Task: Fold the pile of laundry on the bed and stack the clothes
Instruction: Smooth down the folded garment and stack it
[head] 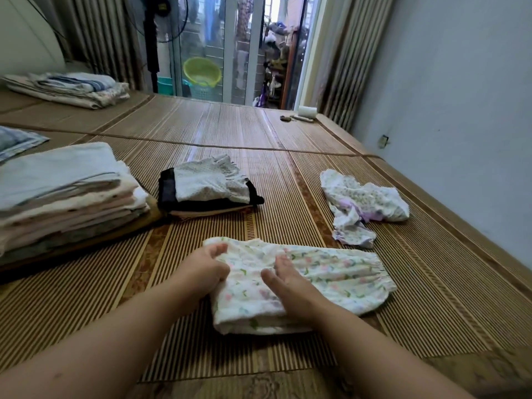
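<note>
Lying near the front edge of the bamboo mat (pixel 230 128), directly before the person, the floral garment (pixel 339 279) is a white cloth printed with small pink, green and blue motifs. It is partly folded: the left portion is doubled into several layers, and the right end spreads flat with a gathered, elastic-like hem.

The left hand (pixel 201 269) grips the garment's left edge, fingers curled into the cloth. The right hand (pixel 288 283) rests on the middle of the garment with fingers straight and thumb apart, holding nothing.

A tall stack (pixel 66 191) of folded pale clothes stands at the left. A small stack (pixel 207 185), dotted white over black, sits just beside it. Crumpled garments (pixel 362 205), white with small print and lilac, lie unfolded at the right, well apart from both stacks.
</note>
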{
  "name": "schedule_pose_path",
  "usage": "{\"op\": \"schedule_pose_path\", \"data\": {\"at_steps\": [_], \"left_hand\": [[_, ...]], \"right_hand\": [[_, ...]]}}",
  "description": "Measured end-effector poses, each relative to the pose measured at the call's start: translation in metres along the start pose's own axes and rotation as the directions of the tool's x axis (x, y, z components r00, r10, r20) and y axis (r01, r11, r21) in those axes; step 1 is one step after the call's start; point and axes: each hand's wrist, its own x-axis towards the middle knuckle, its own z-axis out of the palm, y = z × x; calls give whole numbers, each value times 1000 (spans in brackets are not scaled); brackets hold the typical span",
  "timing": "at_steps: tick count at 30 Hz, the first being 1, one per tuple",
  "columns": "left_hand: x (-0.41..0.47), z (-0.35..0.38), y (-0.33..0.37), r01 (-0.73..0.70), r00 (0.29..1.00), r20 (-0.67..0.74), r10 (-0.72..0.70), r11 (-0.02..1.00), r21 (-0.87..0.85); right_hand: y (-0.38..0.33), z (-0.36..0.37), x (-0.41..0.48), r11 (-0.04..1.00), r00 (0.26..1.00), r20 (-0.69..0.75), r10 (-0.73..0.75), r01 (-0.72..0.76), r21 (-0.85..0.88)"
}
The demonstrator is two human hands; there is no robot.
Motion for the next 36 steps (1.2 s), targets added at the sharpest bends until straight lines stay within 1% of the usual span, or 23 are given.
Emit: {"op": "schedule_pose_path", "data": {"at_steps": [3, 5, 6, 9, 12, 14, 15, 16, 18, 19, 21, 22, 24, 25, 27, 29, 30, 31, 32, 33, 34, 35, 36], "left_hand": [[-8, -31, 10, -43, 995, -91, 42, 999, -9], [-20, -42, 21, -69, 992, -106, 62, 996, -62], [-26, -42, 27, -88, 993, -88, 80, 992, -90], [-41, -29, 40, -176, 984, 8, 178, 976, -129], [-44, 1, 44, -209, 953, 183, 240, 962, -174], [-40, 24, 42, -197, 921, 296, 253, 958, -207], [-38, 34, 41, -211, 899, 341, 275, 954, -215], [-37, 42, 40, -232, 873, 382, 305, 946, -225], [-33, 56, 37, -280, 825, 434, 362, 929, -243], [-29, 59, 34, -320, 819, 433, 377, 926, -201], [-21, 60, 24, -404, 840, 391, 376, 915, -14], [-17, 59, 18, -429, 857, 358, 371, 898, 97], [-7, 54, 5, -433, 892, 277, 357, 850, 299], [-1, 51, -1, -414, 909, 237, 344, 813, 408], [7, 48, -13, -338, 939, 169, 299, 715, 612], [11, 49, -22, -244, 969, 156, 192, 652, 718], [11, 50, -25, -207, 978, 161, 130, 613, 763], [9, 53, -29, -188, 982, 171, 83, 547, 816], [7, 56, -33, -186, 982, 178, 64, 475, 860], [5, 59, -35, -193, 981, 181, 70, 426, 884], [3, 62, -36, -200, 980, 174, 101, 415, 888], [2, 64, -34, -200, 979, 155, 134, 447, 872], [1, 66, -31, -187, 980, 126, 151, 523, 831]], "right_hand": [[-26, 14, -1, 983, 996, 75, -55, 41, 181], [-38, 20, -1, 953, 988, 124, -90, 50, 298], [-42, 20, -1, 924, 984, 143, -105, 44, 379], [-55, 13, -3, 773, 974, 181, -132, -13, 634], [-56, -3, -1, 578, 962, 187, -198, -39, 815], [-49, -22, -4, 433, 972, 178, -152, -96, 896], [-42, -32, -7, 405, 978, 174, -114, -114, 907], [-36, -41, -12, 405, 982, 170, -83, -123, 906], [-16, -59, -16, 501, 994, 108, -3, -92, 861], [-6, -66, -17, 547, 995, 56, 78, -90, 832], [17, -77, -14, 612, 971, -10, 240, -143, 778], [26, -81, -14, 681, 950, -54, 308, -180, 710], [39, -86, -16, 859, 904, -204, 375, -257, 443], [45, -85, -17, 908, 891, -268, 366, -280, 311], [50, -82, -19, 934, 870, -339, 357, -338, 117], [51, -77, -19, 924, 859, -360, 365, -382, 26], [49, -75, -18, 919, 860, -336, 383, -393, 40], [47, -72, -18, 916, 866, -303, 398, -395, 74], [44, -69, -18, 911, 872, -263, 413, -397, 111], [41, -67, -20, 904, 875, -230, 427, -404, 140], [38, -65, -21, 900, 877, -208, 434, -408, 156], [37, -64, -23, 894, 875, -193, 444, -416, 166], [36, -64, -24, 887, 873, -180, 454, -422, 189]]}}
